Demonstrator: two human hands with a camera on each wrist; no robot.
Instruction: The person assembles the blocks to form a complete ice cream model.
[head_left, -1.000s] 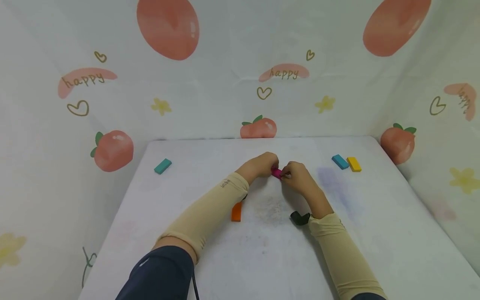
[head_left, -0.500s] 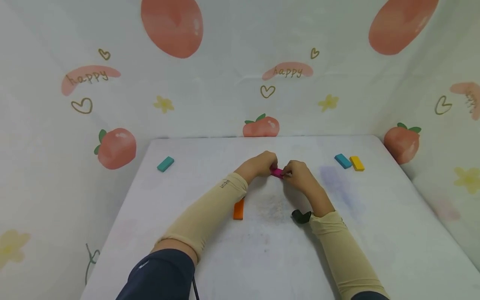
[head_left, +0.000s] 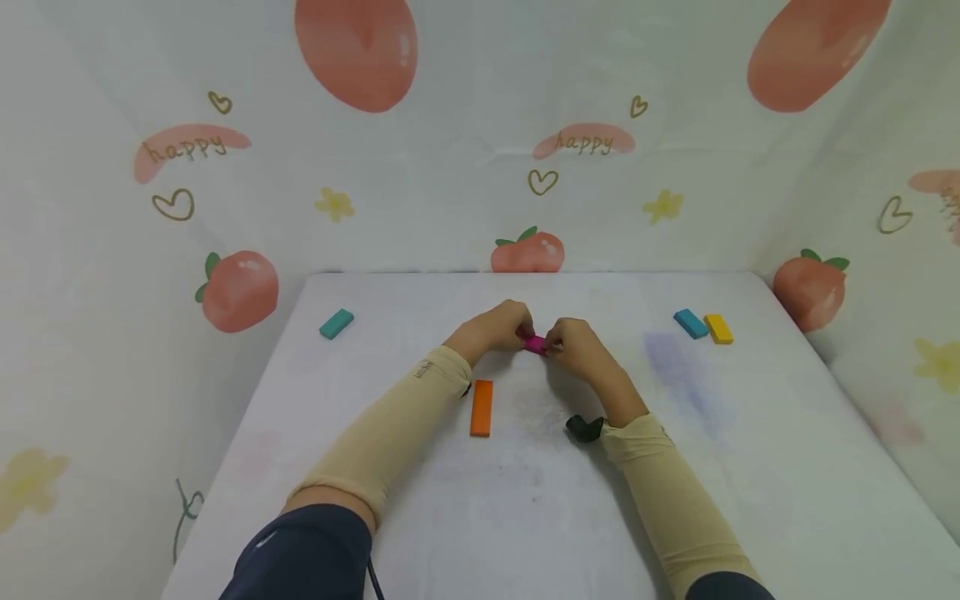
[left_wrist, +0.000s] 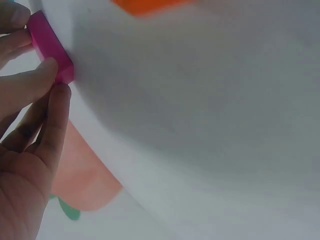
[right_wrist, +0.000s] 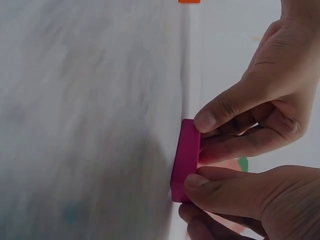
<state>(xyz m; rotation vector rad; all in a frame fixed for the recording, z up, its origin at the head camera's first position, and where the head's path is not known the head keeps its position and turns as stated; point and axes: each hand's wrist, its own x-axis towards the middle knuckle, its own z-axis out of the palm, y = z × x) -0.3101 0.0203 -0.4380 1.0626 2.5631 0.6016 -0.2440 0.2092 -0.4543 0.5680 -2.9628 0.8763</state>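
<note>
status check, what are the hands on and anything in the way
Left hand, right hand pinch pink block, opposite ends. Orange block lies apart. Nothing seen in the way.

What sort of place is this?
Perhaps a makeshift filming corner: a peach-patterned backdrop hangs behind a white table, coloured blocks lie about on it, and a small dark device sits by the right wrist.
</note>
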